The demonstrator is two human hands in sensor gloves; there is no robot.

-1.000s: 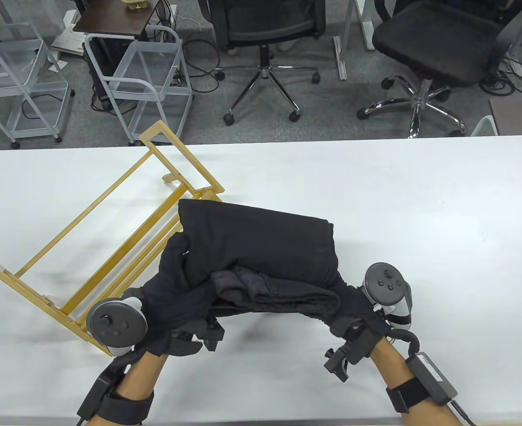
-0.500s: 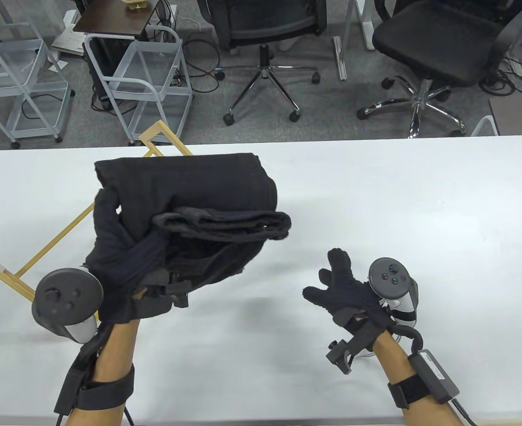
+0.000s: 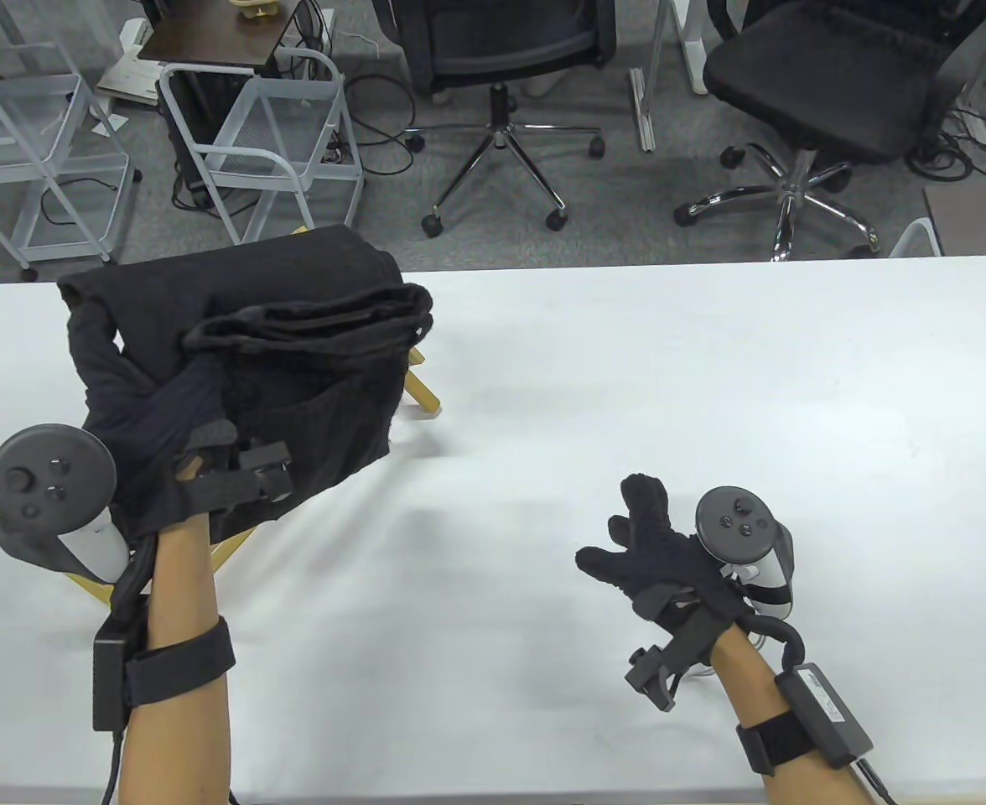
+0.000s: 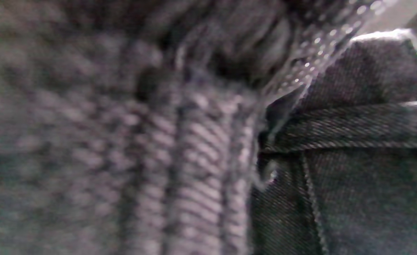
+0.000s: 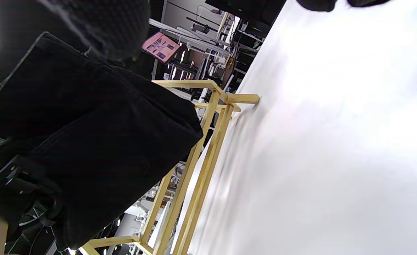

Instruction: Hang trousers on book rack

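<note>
My left hand [image 3: 153, 402] grips the folded black trousers [image 3: 292, 335] and holds them in the air above the wooden book rack [image 3: 420, 392], which they mostly hide in the table view. In the right wrist view the trousers [image 5: 95, 141] hang just above the rack's top bars [image 5: 208, 117]. The left wrist view shows only dark denim [image 4: 354, 159] close up. My right hand [image 3: 640, 537] is open and empty, fingers spread, low over the white table [image 3: 711, 377] at the right front.
Two office chairs [image 3: 501, 50] and two wire carts [image 3: 267, 142] stand on the floor beyond the table's far edge. The rack stands at the table's left side, near its far edge.
My right hand let go of the trousers and stayed at the right front. My left hand carried them up and to the left, over the rack.
</note>
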